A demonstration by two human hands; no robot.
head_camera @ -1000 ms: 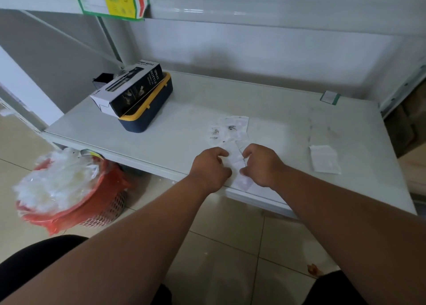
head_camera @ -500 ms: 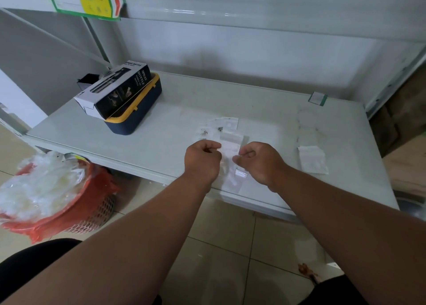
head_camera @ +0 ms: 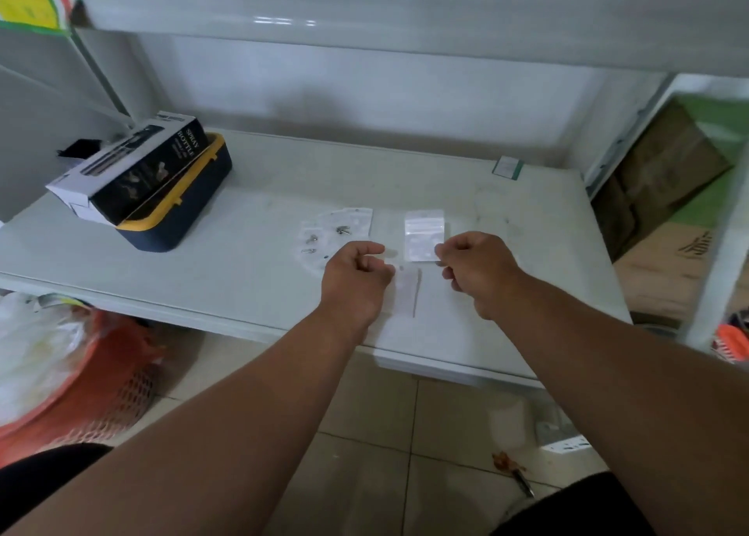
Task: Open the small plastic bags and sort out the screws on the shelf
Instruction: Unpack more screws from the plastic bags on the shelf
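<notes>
My right hand [head_camera: 476, 270] pinches the lower right corner of a small clear plastic bag [head_camera: 423, 235], which it holds just above the white shelf [head_camera: 243, 276]. My left hand [head_camera: 356, 278] has its fingers curled and pinches the top of a clear strip of bags [head_camera: 407, 292] that runs toward the shelf's front edge. The two hands are a short way apart. To the left of my left hand, a few loose screws [head_camera: 344, 230] lie among opened, flat bags [head_camera: 352, 219].
A spray bottle box [head_camera: 129, 170] rests on a navy and yellow case [head_camera: 182, 219] at the shelf's left. An orange basket [head_camera: 81, 377] full of plastic stands on the floor below. Cardboard boxes [head_camera: 664, 179] stand to the right. An upper shelf [head_camera: 405, 12] hangs overhead.
My hands were close together on the bags and have pulled apart. The right hand now holds one small bag farther back, away from the strip in the left hand.
</notes>
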